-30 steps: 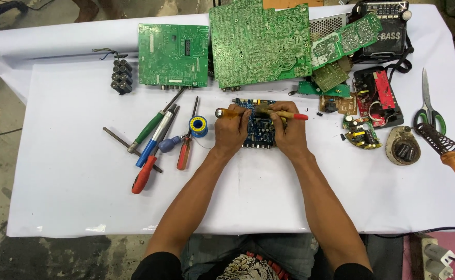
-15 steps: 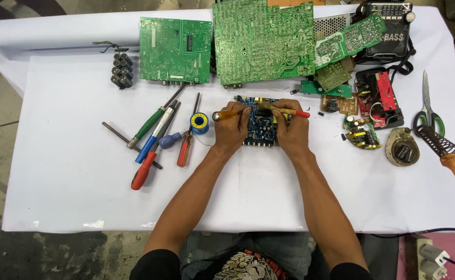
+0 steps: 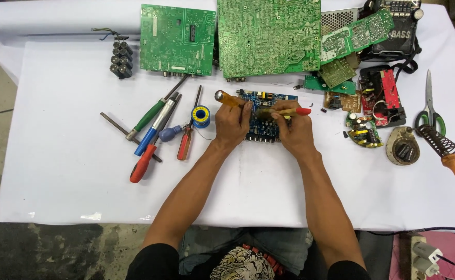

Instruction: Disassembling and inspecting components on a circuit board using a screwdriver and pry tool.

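A small blue circuit board (image 3: pixel 263 123) lies on the white table (image 3: pixel 72 181), just in front of me. My left hand (image 3: pixel 231 123) rests on the board's left side and grips a tool with an amber handle (image 3: pixel 225 98). My right hand (image 3: pixel 292 129) covers the board's right side and holds a thin yellow tool with a red end (image 3: pixel 296 111), laid across the board. Both tool tips meet over the board, hidden by my fingers.
Several screwdrivers (image 3: pixel 155 129) and a solder spool (image 3: pixel 201 115) lie to the left. Large green circuit boards (image 3: pixel 269 36) fill the back. Small boards (image 3: pixel 363 130), scissors (image 3: pixel 429 106) and a soldering iron (image 3: pixel 453 161) sit right. A dark capacitor pack (image 3: pixel 120 58) is far left.
Hands and tools keep the same place on the blue board. The whole scene has only slid slightly in view as my head moved.
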